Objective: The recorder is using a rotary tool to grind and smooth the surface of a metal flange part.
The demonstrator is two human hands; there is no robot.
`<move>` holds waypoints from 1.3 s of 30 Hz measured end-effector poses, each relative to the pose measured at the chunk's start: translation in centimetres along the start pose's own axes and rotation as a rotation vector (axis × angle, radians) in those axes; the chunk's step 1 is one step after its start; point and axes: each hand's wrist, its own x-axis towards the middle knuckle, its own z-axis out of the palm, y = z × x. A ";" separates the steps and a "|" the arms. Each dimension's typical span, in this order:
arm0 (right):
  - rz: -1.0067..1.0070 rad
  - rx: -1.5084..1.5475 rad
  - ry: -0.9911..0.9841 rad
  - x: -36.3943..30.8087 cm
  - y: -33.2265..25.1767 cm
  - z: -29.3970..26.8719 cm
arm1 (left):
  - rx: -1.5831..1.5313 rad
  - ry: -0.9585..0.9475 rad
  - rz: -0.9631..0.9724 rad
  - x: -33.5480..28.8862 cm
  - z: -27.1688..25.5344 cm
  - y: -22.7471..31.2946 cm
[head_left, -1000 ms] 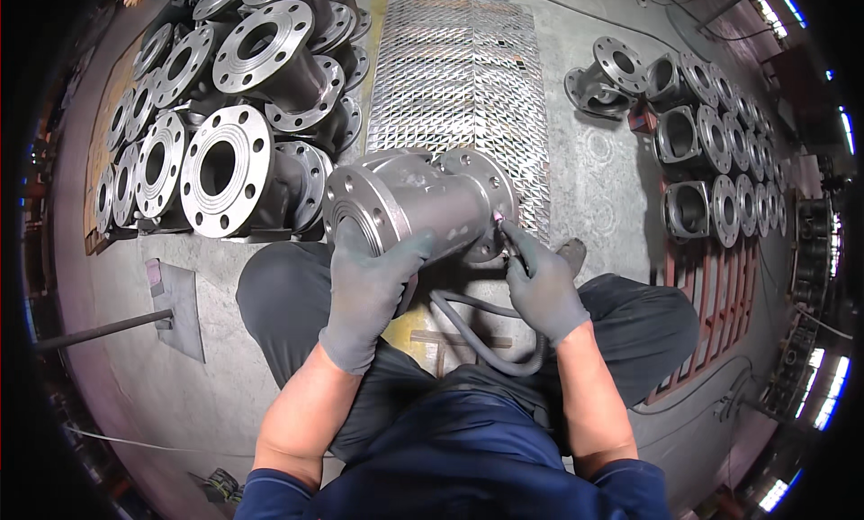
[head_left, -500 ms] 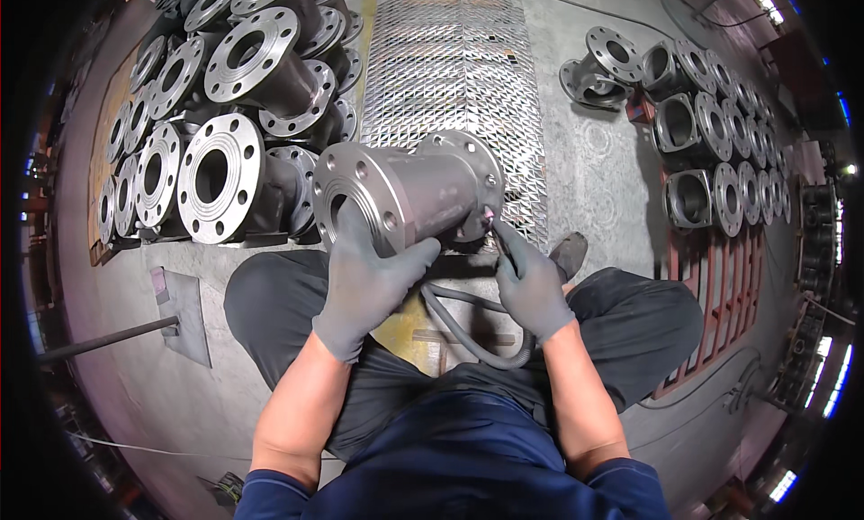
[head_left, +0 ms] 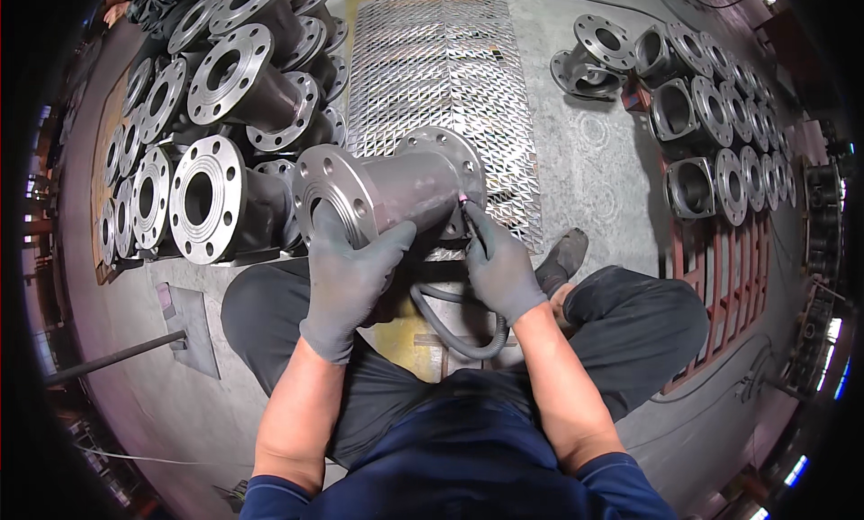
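A grey flanged metal pipe casting (head_left: pixel 409 189) lies tilted in front of me, with a round drilled flange at each end. My left hand (head_left: pixel 346 268), in a grey glove, grips the near flange (head_left: pixel 335 185), its fingers reaching into the bore and its thumb outside. My gloved right hand (head_left: pixel 500 272) is closed round a slim dark hand grinder (head_left: pixel 475 227) with a small pink tip (head_left: pixel 463 198). That tip is at the body beside the far flange (head_left: pixel 463 151); whether it touches, I cannot tell. A thick grey hose (head_left: pixel 459 342) loops below my right hand.
Under and beyond the casting lies a metal mesh sheet (head_left: pixel 432 70). Flanged castings (head_left: pixel 205 200) are stacked at the left, and rows of valve bodies (head_left: pixel 693 191) stand on a red rack (head_left: pixel 715 286) at the right. A dark rod (head_left: pixel 126 356) lies at lower left. Another person's hand (head_left: pixel 115 14) shows far left.
The grinder's pink tip has moved left and slightly up, from the far flange's lower edge to the body beside it. Both hands keep their hold. The whole view has shifted slightly.
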 end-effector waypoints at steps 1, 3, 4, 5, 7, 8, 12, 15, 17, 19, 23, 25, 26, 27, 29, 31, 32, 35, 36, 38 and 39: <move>-0.017 0.003 0.009 0.0 -0.2 0.2 | -0.006 0.016 0.057 0.1 -0.1 -0.1; -0.013 -0.010 0.002 0.3 -0.7 -0.1 | 0.010 0.019 -0.022 -0.3 -0.2 0.7; 0.020 -0.029 -0.023 0.8 -1.2 -0.3 | 0.029 0.018 -0.099 -0.5 -0.3 1.0; 0.053 -0.049 -0.049 1.0 -1.5 -0.4 | 0.030 0.018 -0.101 -0.4 -0.4 0.8; 0.030 -0.038 -0.033 1.2 -0.8 -0.1 | 0.040 0.014 -0.060 0.0 -0.5 0.5; 0.005 -0.029 -0.016 1.4 -0.3 0.1 | 0.041 0.014 -0.057 0.0 -0.3 0.6; -0.107 0.004 0.072 0.4 0.3 1.4 | -0.096 0.070 -0.074 -0.1 -0.2 0.4; -0.111 0.002 0.074 1.8 0.0 1.5 | -0.098 0.068 -0.006 -0.2 -0.2 -0.7; -0.106 0.027 0.069 1.8 0.1 1.4 | -0.092 0.070 0.059 0.1 0.1 -0.5; -0.090 0.077 0.047 1.1 0.3 1.4 | -0.150 0.078 -0.005 -0.2 0.3 0.3; -0.183 0.064 0.082 -0.6 1.6 1.2 | -0.103 0.068 -0.010 -0.3 -0.1 0.2; -0.151 0.059 0.042 -0.6 1.5 0.5 | -0.080 0.035 -0.124 -0.5 -0.6 0.2; -0.087 0.064 0.007 -0.4 0.6 -0.2 | -0.081 0.041 -0.126 -0.5 -0.7 0.2; -0.023 0.067 -0.027 -0.1 0.0 -0.7 | -0.068 0.044 -0.113 -0.4 -0.6 0.2; -0.052 -0.003 0.007 0.3 0.3 -1.2 | -0.060 0.040 -0.099 -0.3 -0.4 0.3; -0.175 -0.024 0.065 0.6 0.9 -1.0 | -0.022 0.049 -0.044 -0.2 -0.3 -0.1; -0.178 -0.025 0.062 0.6 0.8 -1.0 | -0.023 0.053 -0.043 -0.1 -0.4 -0.5; -0.150 -0.043 0.031 0.6 0.3 -1.0 | 0.013 0.039 0.069 0.0 -0.7 -1.0; -0.110 -0.052 -0.003 0.7 0.2 -1.1 | 0.013 0.039 0.042 -0.1 -0.7 -0.8; -0.069 -0.063 -0.035 0.9 0.1 -1.4 | 0.010 0.037 0.015 -0.1 -0.7 -0.4; -0.068 -0.068 -0.063 1.0 0.0 -1.5 | 0.016 0.033 -0.042 -0.1 -0.7 -0.2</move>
